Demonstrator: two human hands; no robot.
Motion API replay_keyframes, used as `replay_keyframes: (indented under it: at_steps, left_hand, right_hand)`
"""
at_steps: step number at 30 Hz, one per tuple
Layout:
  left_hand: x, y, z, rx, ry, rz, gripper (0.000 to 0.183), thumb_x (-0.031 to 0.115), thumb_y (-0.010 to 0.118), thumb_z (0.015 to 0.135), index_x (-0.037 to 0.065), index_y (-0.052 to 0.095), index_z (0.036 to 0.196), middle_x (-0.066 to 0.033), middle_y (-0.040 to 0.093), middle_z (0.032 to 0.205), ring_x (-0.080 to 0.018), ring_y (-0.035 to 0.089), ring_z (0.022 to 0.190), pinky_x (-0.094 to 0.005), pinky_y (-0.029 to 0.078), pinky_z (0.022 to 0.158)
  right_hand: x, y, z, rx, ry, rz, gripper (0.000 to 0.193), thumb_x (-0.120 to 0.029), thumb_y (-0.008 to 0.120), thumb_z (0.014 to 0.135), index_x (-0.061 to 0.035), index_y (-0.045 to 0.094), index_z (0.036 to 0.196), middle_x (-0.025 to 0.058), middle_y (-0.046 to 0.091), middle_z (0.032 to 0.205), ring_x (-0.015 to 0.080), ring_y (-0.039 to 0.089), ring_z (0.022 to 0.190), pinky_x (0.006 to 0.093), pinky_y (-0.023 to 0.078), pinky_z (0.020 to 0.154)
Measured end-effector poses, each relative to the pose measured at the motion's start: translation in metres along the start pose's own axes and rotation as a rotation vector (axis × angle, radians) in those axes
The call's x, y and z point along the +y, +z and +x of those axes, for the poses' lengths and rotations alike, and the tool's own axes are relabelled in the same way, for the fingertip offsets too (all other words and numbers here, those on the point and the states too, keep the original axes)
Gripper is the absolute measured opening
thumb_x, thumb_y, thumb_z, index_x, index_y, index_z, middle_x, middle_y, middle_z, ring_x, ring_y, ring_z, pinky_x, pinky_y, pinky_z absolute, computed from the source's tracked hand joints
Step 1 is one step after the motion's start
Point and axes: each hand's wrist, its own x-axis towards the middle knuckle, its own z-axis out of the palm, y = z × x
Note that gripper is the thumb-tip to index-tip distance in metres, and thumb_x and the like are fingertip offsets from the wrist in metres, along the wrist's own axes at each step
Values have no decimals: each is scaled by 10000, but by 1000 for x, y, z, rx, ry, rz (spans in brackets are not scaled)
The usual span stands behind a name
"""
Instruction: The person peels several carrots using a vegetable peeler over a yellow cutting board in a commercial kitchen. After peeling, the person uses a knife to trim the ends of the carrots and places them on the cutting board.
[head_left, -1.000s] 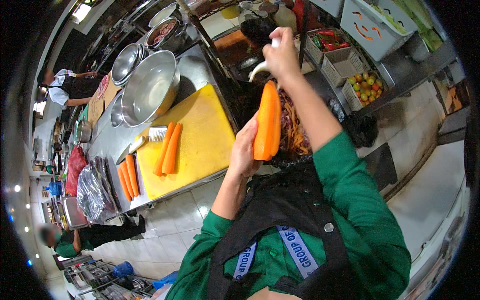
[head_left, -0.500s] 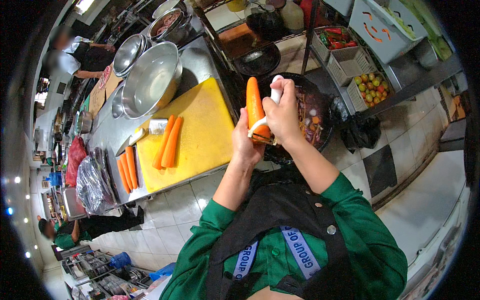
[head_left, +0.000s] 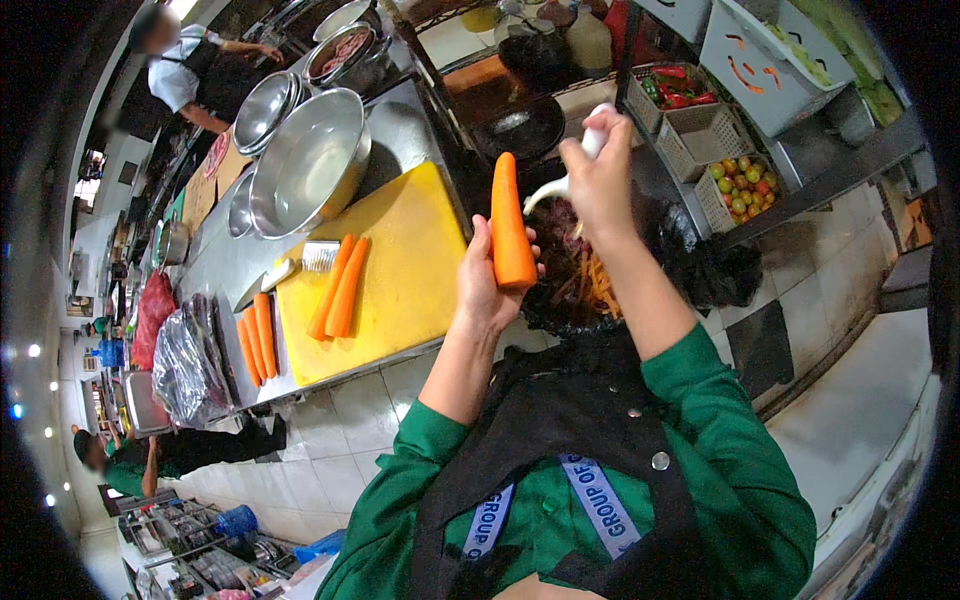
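A peeled orange carrot (head_left: 511, 225) stands tilted upward in my left hand (head_left: 484, 285), whose fingers wrap round its thick lower end. My right hand (head_left: 606, 190) is closed on the handle of a white peeler (head_left: 549, 190). The peeler is held apart from the carrot, over a black-lined bin (head_left: 570, 290) with orange peelings and other scraps inside. On the yellow cutting board (head_left: 410, 255) lie two more carrots (head_left: 345, 290) beside a metal crinkle cutter (head_left: 319, 256). Several carrots (head_left: 264, 335) rest at the board's left edge, below a knife (head_left: 265, 281).
A large steel bowl of water (head_left: 305, 170) stands behind the board. Baskets of tomatoes (head_left: 741, 190) and red and green peppers (head_left: 680, 87) sit on the right-hand shelf. A plastic-wrapped bundle (head_left: 187, 370) lies at the table's left. Two people (head_left: 185, 70) work farther off.
The peeler has come off the carrot's lower end; my right hand has swung up and right with it, over the bin. The person at upper left has shifted rightward.
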Motion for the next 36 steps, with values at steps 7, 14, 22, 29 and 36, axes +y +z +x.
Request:
replay_keyframes:
  at_steps: [7, 14, 22, 29, 36]
  left_hand:
    - [-4, 2, 5, -20, -39, -67, 492, 472, 349, 954, 79, 491, 1214, -85, 613, 1054, -212, 613, 899, -364, 499, 779]
    - [32, 9, 0, -54, 101, -23, 475, 440, 332, 974, 60, 469, 1223, -87, 593, 1085, -203, 606, 952, -356, 489, 818]
    - [19, 19, 1, -33, 219, -97, 434, 428, 309, 983, 91, 464, 1210, -61, 587, 1010, -187, 595, 897, -353, 492, 781]
    - [20, 17, -5, -97, 149, 18, 450, 428, 309, 978, 66, 481, 1183, -92, 597, 962, -208, 601, 810, -365, 508, 674]
    - [7, 11, -29, -290, -94, 149, 487, 457, 349, 963, 51, 443, 1216, -107, 581, 851, -204, 596, 673, -332, 514, 572]
  right_hand:
    - [-24, 24, -53, -195, 189, -81, 305, -12, 527, 774, -90, 396, 1038, 205, 555, 1033, 378, 578, 987, 420, 454, 842]
    - [-34, 50, -37, -244, 86, -9, 300, -28, 534, 777, -103, 382, 1025, 192, 589, 985, 419, 583, 969, 444, 466, 812]
    - [-50, 41, -37, -216, 120, 114, 302, 62, 490, 737, -61, 382, 991, 127, 456, 1043, 232, 468, 978, 325, 369, 905]
    - [-38, 40, -22, -183, 16, 7, 304, 34, 509, 750, -68, 382, 1007, 176, 535, 1021, 359, 583, 953, 398, 450, 857]
    - [4, -6, 84, 296, 105, -188, 348, -35, 550, 728, -91, 417, 1044, 158, 526, 985, 295, 549, 893, 377, 434, 813]
